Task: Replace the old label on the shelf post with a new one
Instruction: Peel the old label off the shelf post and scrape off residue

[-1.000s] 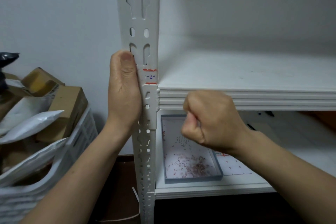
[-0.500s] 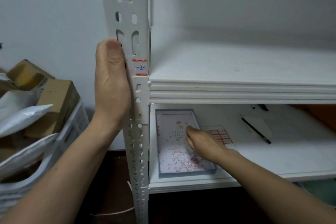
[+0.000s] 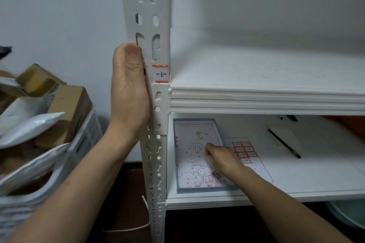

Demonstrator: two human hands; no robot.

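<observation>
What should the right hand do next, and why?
Probably lift the right hand from the tray of scraps up to the label on the post: it is still stuck there, and the left hand holds the post.

Post: white perforated metal shelf post point(image 3: 147, 16), upright.
Old label: small white paper sticker point(image 3: 161, 74), red bars above and below blue handwriting, stuck flat on the post's front.
New labels: white sheet of red-bordered stickers point(image 3: 245, 152), lying flat, lower right of the post.

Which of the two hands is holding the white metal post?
The left hand grips the white perforated metal shelf post; the right hand is down in the shallow blue-rimmed tray.
</observation>
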